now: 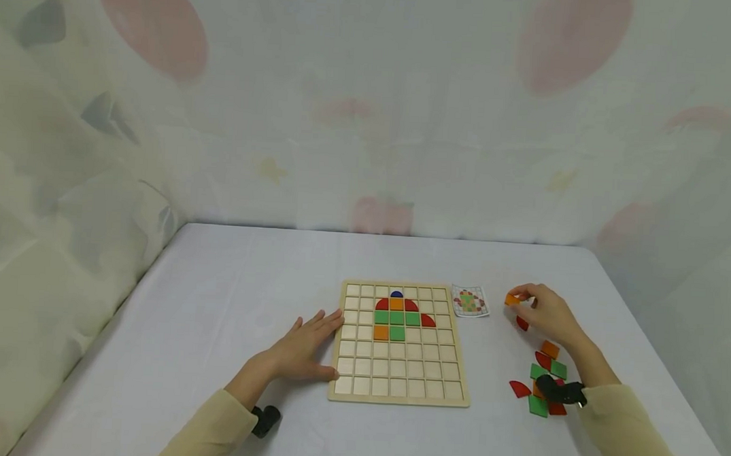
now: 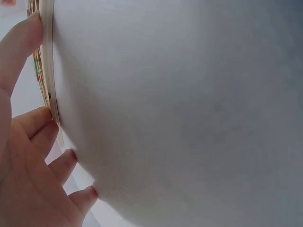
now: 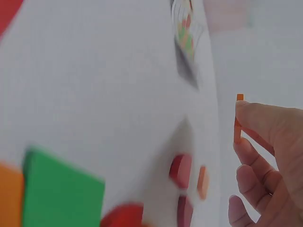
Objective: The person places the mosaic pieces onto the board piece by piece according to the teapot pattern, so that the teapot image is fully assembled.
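Observation:
My right hand (image 1: 548, 314) pinches an orange square tile (image 1: 512, 300) between thumb and fingers, raised off the table; in the right wrist view that tile (image 3: 237, 134) is seen edge-on. Flat beside the wooden grid board (image 1: 399, 400), my left hand (image 1: 302, 348) touches its left edge with thumb and fingertips. Tiles fill some upper cells of the board: a blue piece (image 1: 396, 294) on top, red quarter-circles either side of an orange square (image 1: 395, 304), a row of green squares (image 1: 397, 318) with a red quarter-circle (image 1: 427, 320) at its right, then an orange and a green square (image 1: 397, 333) below.
A printed pattern card (image 1: 470, 301) lies against the board's upper right corner. Loose red, orange and green tiles (image 1: 538, 406) are scattered under the right forearm, and a red one (image 1: 522, 323) lies beneath the right hand. White cloth covers the table (image 1: 241, 270).

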Available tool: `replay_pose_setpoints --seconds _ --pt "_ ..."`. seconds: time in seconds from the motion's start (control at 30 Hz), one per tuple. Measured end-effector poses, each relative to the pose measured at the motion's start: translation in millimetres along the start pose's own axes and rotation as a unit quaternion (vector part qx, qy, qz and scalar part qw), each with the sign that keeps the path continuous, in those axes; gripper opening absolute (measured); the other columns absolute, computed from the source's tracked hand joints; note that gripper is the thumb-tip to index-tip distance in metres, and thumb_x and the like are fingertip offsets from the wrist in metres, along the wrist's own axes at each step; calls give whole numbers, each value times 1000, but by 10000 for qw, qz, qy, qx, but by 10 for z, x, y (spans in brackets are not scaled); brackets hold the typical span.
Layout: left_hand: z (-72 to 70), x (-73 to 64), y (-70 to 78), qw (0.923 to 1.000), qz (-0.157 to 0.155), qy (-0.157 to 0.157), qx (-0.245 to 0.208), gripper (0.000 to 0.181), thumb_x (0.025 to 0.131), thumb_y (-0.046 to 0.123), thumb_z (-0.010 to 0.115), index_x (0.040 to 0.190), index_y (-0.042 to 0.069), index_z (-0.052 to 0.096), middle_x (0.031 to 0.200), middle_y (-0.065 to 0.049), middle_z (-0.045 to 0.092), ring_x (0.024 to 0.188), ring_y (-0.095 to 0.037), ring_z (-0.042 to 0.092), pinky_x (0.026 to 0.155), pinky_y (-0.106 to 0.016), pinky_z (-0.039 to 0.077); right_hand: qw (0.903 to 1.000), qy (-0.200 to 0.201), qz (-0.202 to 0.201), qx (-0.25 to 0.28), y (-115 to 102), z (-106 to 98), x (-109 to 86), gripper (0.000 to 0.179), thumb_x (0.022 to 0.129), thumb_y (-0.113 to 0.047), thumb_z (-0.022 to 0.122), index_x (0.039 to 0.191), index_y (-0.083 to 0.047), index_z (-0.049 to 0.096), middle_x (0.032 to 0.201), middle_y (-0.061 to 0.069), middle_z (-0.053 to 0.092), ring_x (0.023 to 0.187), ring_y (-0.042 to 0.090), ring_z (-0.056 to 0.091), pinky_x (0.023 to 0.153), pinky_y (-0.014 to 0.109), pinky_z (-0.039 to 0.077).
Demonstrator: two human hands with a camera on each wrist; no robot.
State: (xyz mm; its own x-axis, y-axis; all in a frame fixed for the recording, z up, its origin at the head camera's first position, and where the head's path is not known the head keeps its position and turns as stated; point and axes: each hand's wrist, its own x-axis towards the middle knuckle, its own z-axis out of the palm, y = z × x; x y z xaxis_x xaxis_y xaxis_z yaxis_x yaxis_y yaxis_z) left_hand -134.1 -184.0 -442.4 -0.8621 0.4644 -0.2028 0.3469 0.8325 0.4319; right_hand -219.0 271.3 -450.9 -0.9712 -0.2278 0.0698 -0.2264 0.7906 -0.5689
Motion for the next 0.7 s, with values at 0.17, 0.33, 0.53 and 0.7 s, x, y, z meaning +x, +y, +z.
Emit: replay_pose_setpoints --seconds 0.17,0.33,0.53,0.7 --pt "7 5 -4 10000 24 20 16 91 73 41 75 145 10 28 153 -3 21 140 -33 15 105 -64 12 9992 123 -380 -52 -134 102 0 26 80 -10 68 105 -3 64 94 13 60 78 23 47 64 30 42" --pt "5 2 -1 10000 61 35 0 91 73 41 75 145 10 28 153 -3 21 140 -34 15 105 -65 11 9964 267 -791 -134 -297 207 -46 26 77 -8 72 101 -6 66 88 8 60 76 20 47 64 29 41" --pt "1 -4 4 10000 52 44 3 91 73 40 75 145 10 29 153 -3 21 140 -34 16 105 -65 12 9921 323 -1211 -58 -478 333 -99 25 76 -9 74 99 -8 66 88 3 60 78 17 51 65 26 43" --pt "-8 -12 3 10000 58 39 -20 91 73 40 75 145 10 28 153 -3 21 140 -34 16 105 -65 11 9904 226 -1365 20 -635 442 -113 24 76 -11 74 98 -9 66 89 2 60 79 18 52 67 27 44"
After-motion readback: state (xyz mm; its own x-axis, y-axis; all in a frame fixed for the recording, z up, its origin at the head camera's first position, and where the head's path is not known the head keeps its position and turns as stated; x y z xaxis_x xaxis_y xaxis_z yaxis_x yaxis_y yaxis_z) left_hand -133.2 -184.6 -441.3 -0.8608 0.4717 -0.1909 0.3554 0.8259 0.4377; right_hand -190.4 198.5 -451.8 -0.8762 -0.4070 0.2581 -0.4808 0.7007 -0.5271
